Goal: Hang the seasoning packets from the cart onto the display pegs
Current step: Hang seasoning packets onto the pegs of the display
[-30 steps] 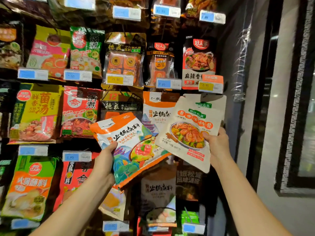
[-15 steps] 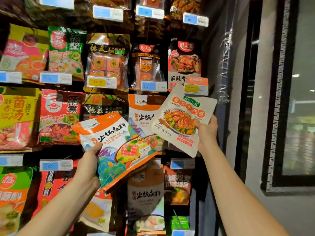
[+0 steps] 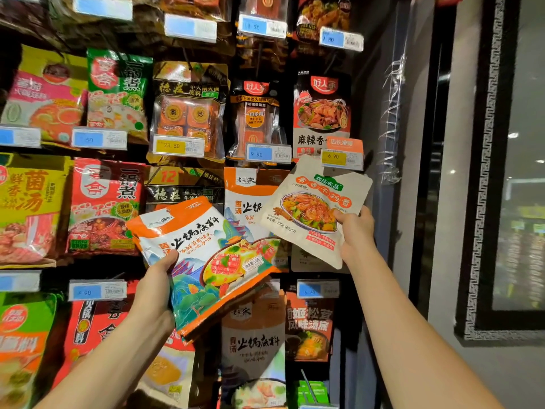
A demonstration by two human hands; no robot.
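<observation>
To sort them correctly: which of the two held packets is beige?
The beige packet is in the right hand, with a green label; the orange packet is in the left hand.

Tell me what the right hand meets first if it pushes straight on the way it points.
Probably the yellow 6.90 price tag: the right hand points up and leftward, and the beige packet it grips reaches just under that tag. Depth is unclear.

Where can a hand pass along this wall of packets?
Only at the right edge: the dark strip between the red packet and the grey pillar, down to the right hand holding the beige packet. Leftward packets and price tags overlap, behind the left hand's orange packet.
</observation>
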